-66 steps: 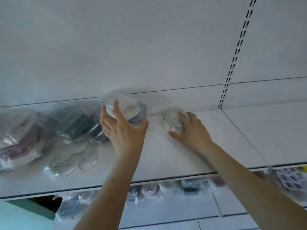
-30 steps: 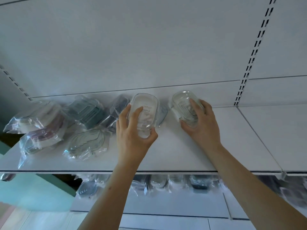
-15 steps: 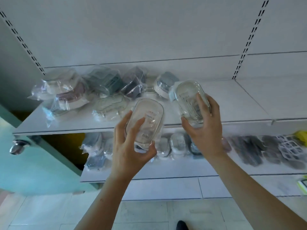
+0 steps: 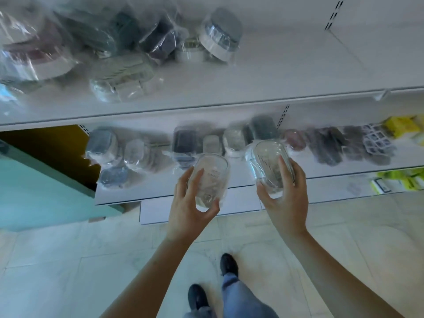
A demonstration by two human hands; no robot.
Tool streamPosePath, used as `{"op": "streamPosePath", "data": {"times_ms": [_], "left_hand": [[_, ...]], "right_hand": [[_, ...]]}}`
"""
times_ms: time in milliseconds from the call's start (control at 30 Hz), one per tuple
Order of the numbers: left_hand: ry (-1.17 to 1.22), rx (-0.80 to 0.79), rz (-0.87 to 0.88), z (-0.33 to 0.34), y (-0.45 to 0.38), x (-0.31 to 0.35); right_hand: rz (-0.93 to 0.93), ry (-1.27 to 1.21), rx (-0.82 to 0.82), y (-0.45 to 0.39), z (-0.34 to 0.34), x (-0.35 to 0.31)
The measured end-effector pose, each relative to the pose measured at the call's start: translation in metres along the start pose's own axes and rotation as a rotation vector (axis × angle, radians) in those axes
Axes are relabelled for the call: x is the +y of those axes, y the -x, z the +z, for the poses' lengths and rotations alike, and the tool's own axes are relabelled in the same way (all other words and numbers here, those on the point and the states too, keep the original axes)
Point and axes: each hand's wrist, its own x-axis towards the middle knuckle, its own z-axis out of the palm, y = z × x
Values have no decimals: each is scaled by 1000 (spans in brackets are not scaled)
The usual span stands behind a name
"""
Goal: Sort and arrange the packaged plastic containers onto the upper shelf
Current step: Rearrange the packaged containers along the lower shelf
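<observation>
Fingers first: both sets are curled round clear wrapped tubs, thumb underneath, the rest spread over the front. The left hand (image 4: 190, 207) grips one clear container (image 4: 210, 180) just below centre frame, and the right hand (image 4: 286, 198) grips a second clear container (image 4: 270, 166) over at about 3 o'clock from it, slightly higher. The two tubs are near each other but not touching, and both are held in the air in front of the lower shelf, off the upper one.

Biggest thing in view is the upper shelf (image 4: 263, 88), running across the top from 9 to 3 o'clock. Its left half, around 11 o'clock, has a loose heap of bagged containers (image 4: 110, 44), pretty blurry, with a white tub with a grey lid (image 4: 220, 35) lying tilted at 12 o'clock on the heap's right edge. The right half of the board is bare white.

Lower shelf (image 4: 146, 189) sits below, with a row of wrapped containers (image 4: 183, 145) at the back and yellow packs (image 4: 401, 127) out at 3 o'clock.

Down at 6 o'clock: pale tiled floor (image 4: 68, 271), and two dark shoes (image 4: 228, 263).
</observation>
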Motion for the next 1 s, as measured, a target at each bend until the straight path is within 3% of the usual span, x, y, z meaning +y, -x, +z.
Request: {"op": "streamPosePath", "data": {"times_ms": [133,500,1000], "left_hand": [[-14,-40,-139,35,-15,-18],[-47,-59,-360,153,-92,-61],[-90,-31,-246,242,-204,-92]], "right_hand": [[112,15,-52,-4,22,31],[134,67,-227,-21,97,121],[217,98,-247,-34,134,178]]}}
